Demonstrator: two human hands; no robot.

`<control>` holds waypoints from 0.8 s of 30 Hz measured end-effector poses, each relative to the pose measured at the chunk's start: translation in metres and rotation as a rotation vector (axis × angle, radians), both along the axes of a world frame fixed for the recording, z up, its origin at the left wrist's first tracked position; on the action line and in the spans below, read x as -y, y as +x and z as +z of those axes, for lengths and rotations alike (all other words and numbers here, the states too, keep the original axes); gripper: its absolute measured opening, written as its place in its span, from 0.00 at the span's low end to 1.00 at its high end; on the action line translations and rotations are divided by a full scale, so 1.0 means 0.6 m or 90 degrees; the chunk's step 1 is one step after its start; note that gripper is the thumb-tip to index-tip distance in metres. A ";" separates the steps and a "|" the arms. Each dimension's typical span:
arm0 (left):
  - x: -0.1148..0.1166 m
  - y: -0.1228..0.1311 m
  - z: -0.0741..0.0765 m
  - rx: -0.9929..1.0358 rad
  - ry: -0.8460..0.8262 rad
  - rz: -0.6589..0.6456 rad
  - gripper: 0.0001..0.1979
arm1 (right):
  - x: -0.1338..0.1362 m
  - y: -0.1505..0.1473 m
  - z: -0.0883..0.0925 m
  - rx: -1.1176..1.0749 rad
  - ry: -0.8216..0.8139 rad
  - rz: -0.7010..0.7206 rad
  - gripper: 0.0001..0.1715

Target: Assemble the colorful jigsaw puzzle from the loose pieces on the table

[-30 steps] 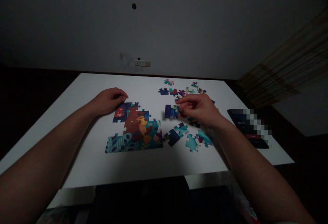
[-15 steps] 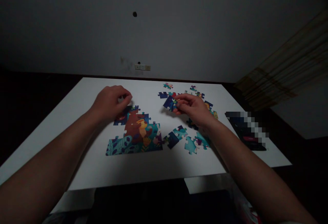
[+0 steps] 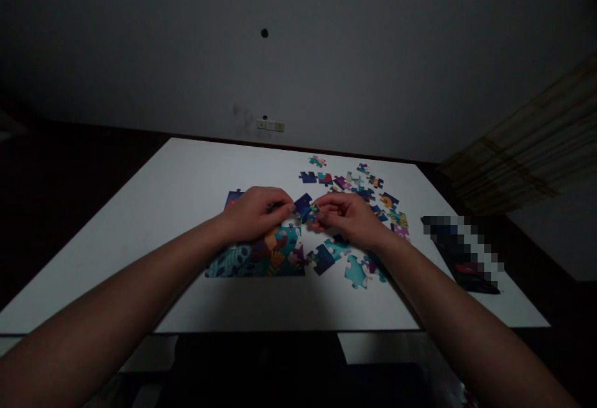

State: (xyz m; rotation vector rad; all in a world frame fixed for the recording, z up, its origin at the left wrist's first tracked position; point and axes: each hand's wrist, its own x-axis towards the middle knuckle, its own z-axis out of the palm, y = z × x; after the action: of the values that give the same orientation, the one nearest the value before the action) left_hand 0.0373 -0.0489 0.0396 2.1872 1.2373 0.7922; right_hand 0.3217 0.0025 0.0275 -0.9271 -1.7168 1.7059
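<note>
head view, left to right: left hand point(image 3: 254, 212) brought in across the colourful assembled jigsaw patch point(image 3: 261, 260) on the white desk point(image 3: 186, 178), fingers point(image 3: 288, 208) pinched on the small dark blue cardboard puzzle piece point(image 3: 304, 206). held by one hand a moment ago, now gripped from both sides just above the patch's upper right edge. right hand point(image 3: 349, 218) drawn inward from the loose scattered pieces point(image 3: 357, 181), fingers clamped on the piece's right edge.

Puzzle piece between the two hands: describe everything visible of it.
The puzzle piece is small, flat, cardboard-looking, mostly dark blue with a teal-green patch on its right side. It is held angled at the upper right corner of the assembled puzzle, pinched between the fingertips of the left hand and the right hand. Its printed detail is too dark to make out.
</note>
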 end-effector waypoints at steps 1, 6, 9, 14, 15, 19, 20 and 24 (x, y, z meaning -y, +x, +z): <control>-0.001 -0.001 -0.001 -0.006 -0.006 0.002 0.15 | 0.000 0.002 0.000 0.011 0.017 0.012 0.16; -0.004 0.003 -0.004 -0.083 0.022 -0.059 0.17 | 0.000 0.004 -0.004 0.052 0.105 0.037 0.24; -0.004 0.004 -0.003 -0.102 0.045 -0.077 0.18 | -0.001 0.007 -0.008 0.073 0.162 0.058 0.36; -0.014 -0.032 0.001 -0.149 0.081 0.004 0.21 | -0.020 0.031 -0.015 0.186 0.269 0.068 0.25; -0.018 -0.045 0.000 -0.155 0.079 0.030 0.22 | -0.026 0.036 -0.015 0.207 0.295 0.046 0.23; -0.037 -0.098 -0.013 -0.139 0.024 0.133 0.22 | -0.052 0.057 -0.011 0.289 0.402 -0.009 0.17; -0.042 -0.109 -0.018 -0.127 0.016 0.156 0.21 | -0.057 0.062 -0.009 0.302 0.417 -0.007 0.16; -0.062 -0.138 -0.037 -0.127 0.022 0.204 0.21 | -0.068 0.077 -0.008 0.319 0.434 -0.009 0.16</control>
State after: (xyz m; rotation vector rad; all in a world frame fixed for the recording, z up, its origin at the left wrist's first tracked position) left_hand -0.0454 -0.0118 0.0172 2.1655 1.7153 0.7336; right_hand 0.3680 0.0431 0.0225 -1.0633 -2.3739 0.7820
